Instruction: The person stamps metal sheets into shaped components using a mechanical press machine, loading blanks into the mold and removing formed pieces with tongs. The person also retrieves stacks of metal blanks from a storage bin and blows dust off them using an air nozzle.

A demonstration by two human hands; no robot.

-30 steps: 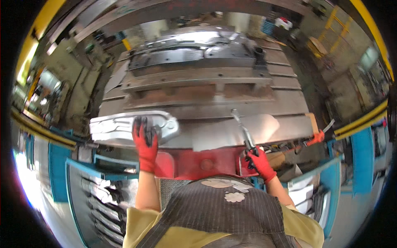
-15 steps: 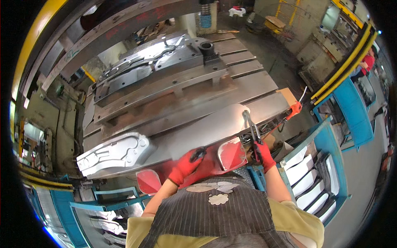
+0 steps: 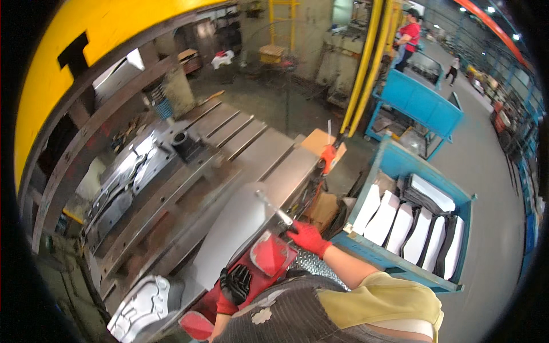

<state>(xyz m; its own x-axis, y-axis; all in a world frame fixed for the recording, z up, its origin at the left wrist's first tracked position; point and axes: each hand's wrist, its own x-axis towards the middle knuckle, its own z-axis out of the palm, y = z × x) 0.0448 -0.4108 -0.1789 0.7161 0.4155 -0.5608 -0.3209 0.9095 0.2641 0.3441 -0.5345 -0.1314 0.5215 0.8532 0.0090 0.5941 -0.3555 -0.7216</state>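
My right hand (image 3: 309, 237), in a red glove, is closed around the handles of metal tongs (image 3: 277, 210). The tongs' jaws meet the upper end of a flat, smooth sheet-metal blank (image 3: 229, 228); whether they clamp it I cannot tell. The blank lies along the near edge of the press bed (image 3: 286, 177). My left hand (image 3: 234, 286), in a red glove with a black palm, is beside the blank, over a red box-like housing (image 3: 251, 273). Its fingers are apart and slightly curled, with nothing visible in them. A formed metal part (image 3: 140, 308) rests at the bed's near left.
A heavy die (image 3: 154, 183) with a round post stands on the slotted bed. An orange-red control (image 3: 327, 159) sits at the bed's right corner. On the right, a blue bin (image 3: 400, 263) holds several sheet blanks. A blue cart (image 3: 420, 100) and a person in red (image 3: 409, 37) are farther back.
My view has swung to the right, bringing more of the blue bin and aisle into sight. The tongs remain in my right hand at the blank's end. My left hand has turned its black palm into view.
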